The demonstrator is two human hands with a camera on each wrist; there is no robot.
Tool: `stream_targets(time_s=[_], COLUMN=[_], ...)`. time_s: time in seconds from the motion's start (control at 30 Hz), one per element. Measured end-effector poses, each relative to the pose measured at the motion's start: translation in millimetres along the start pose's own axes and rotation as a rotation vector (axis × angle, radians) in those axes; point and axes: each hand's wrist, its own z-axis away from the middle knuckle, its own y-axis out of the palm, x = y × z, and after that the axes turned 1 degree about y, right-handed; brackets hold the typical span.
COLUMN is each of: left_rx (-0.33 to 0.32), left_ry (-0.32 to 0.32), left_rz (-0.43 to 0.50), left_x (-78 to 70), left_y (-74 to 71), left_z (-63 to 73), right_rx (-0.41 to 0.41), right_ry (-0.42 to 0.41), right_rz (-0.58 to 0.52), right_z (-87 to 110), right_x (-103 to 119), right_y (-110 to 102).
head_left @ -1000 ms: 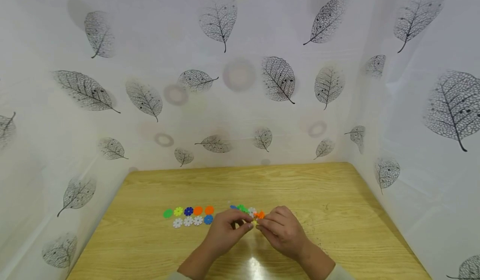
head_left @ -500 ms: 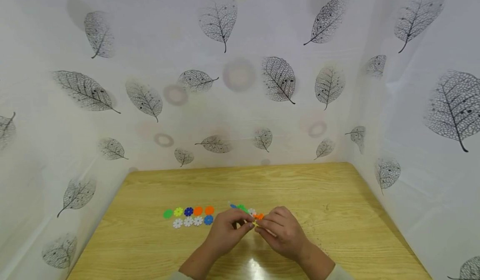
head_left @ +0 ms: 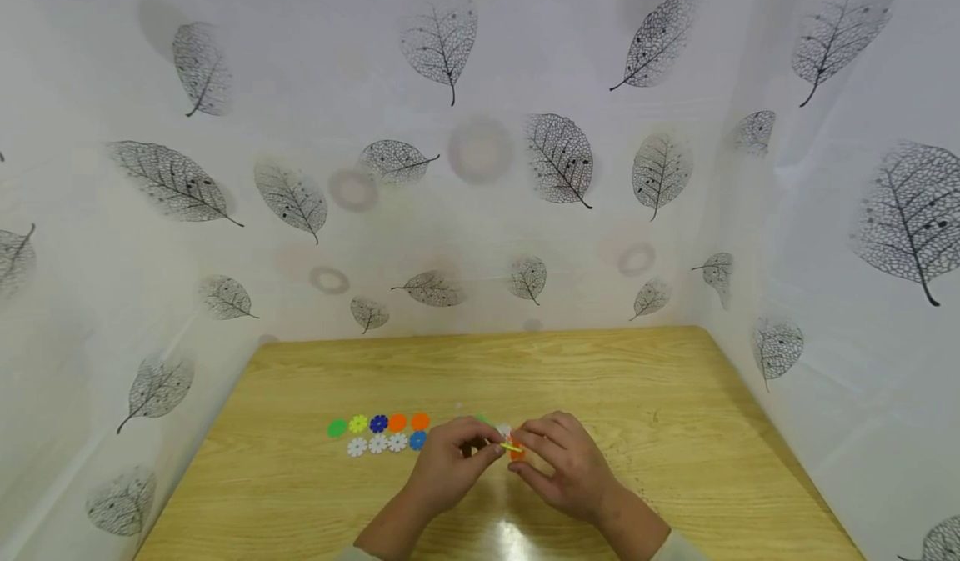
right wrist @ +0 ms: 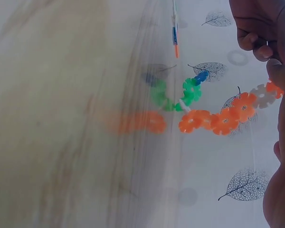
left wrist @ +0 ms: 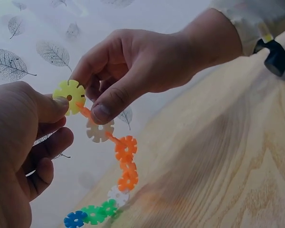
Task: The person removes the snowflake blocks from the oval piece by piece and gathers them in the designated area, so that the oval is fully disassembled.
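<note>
My left hand [head_left: 453, 465] pinches a yellow notched plastic disc [left wrist: 69, 95] between thumb and finger, edge-on in the head view. My right hand [head_left: 570, 465] faces it, thumb and fingers gripping a chain of interlocking discs just beside the yellow one. An orange disc of the chain meets the yellow disc's edge; how deep it sits cannot be told. In the left wrist view the chain hangs below the hands: a whitish disc [left wrist: 99, 130], several orange discs [left wrist: 127, 148], a white one [left wrist: 118, 194], green ones [left wrist: 95, 214] and a blue end disc [left wrist: 75, 219].
Loose notched discs lie in two rows on the wooden table [head_left: 300, 494], left of the hands: green [head_left: 337, 428], yellow [head_left: 358, 423], dark blue [head_left: 378, 423], orange, white and blue [head_left: 417, 440]. A leaf-patterned curtain [head_left: 480, 227] encloses the table's back and sides.
The yellow disc now shows edge-on above orange pieces between the hands. The right thumb and index have spread slightly apart. The chain's blue end has gone from sight behind the left hand in the head view.
</note>
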Motion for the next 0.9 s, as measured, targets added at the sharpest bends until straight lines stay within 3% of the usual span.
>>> stream_targets(time_s=[0.13, 0.33, 0.9], left_rx=[-0.001, -0.018, -0.060], left_ry=[-0.001, 0.014, 0.072], left_rz=[0.013, 0.031, -0.029], left_x=[-0.5, -1.5, -2.0], left_y=[-0.5, -0.6, -2.7], left_z=[0.2, 0.0, -2.8], right_rx=[0.008, -0.016, -0.032], right_ry=[0.021, -0.011, -0.025], right_rz=[-0.003, -0.002, 0.016], right_z=[2.3, 0.8, -5.4], right_x=[-1.0, -1.7, 2.1], right_y=[1.1, 2.8, 4.4])
